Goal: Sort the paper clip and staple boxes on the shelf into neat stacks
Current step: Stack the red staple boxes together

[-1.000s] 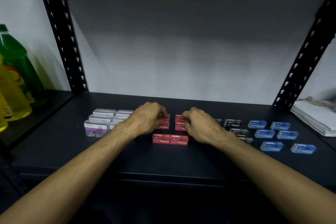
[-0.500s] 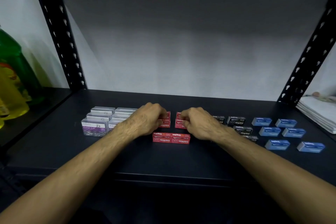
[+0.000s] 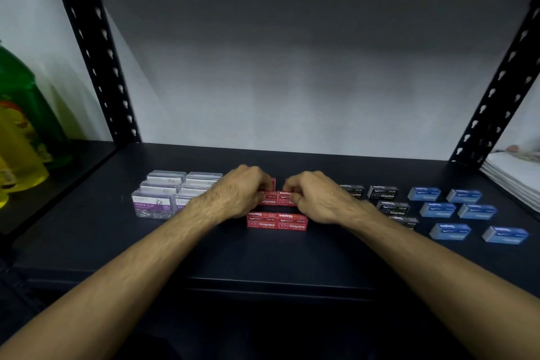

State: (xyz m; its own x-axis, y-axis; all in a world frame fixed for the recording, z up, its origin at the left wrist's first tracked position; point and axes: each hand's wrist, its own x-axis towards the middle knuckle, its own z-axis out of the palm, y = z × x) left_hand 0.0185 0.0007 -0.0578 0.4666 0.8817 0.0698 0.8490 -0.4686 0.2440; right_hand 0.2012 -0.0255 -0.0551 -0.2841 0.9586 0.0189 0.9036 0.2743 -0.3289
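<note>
I see my left hand and my right hand both out over the middle of the dark shelf, knuckles up and fingers curled in toward each other. Each one pinches the red staple boxes in the back row of the red group: the left grips the box on its side, the right grips the one beside it, and the two boxes sit just beside each other with a narrow gap above them. How many boxes are stacked under my fingers I cannot tell, since my knuckles cover most of them. Nearer the front edge of the shelf lies another pair of red staple boxes, side by side and touching, apart from both hands. Toward the left end of the shelf stand the clear paper clip boxes in two tight columns running front to back, their purple labels facing the front edge. To the right of my right hand lie the black staple boxes, loosely spread, and beyond them toward the right end the blue staple boxes, spaced apart in rough rows. Green and yellow bottles stand on the neighbouring shelf to the left, and a stack of white paper lies past the right upright.
</note>
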